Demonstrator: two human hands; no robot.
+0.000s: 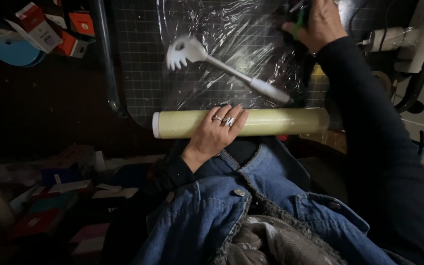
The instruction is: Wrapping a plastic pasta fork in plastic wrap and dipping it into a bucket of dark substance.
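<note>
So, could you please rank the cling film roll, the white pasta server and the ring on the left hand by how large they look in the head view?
1. Cling film roll, longest.
2. White pasta server, shorter.
3. Ring on the left hand, smallest.

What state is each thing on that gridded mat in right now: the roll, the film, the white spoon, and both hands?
Roll of cling film: lying flat, partly unrolled.
Film sheet: spread over the cutting mat, wrinkled.
Pasta spoon: lying on the film, untouched.
Left hand: pressing on the roll.
Right hand: closed around something green at the far edge.
</note>
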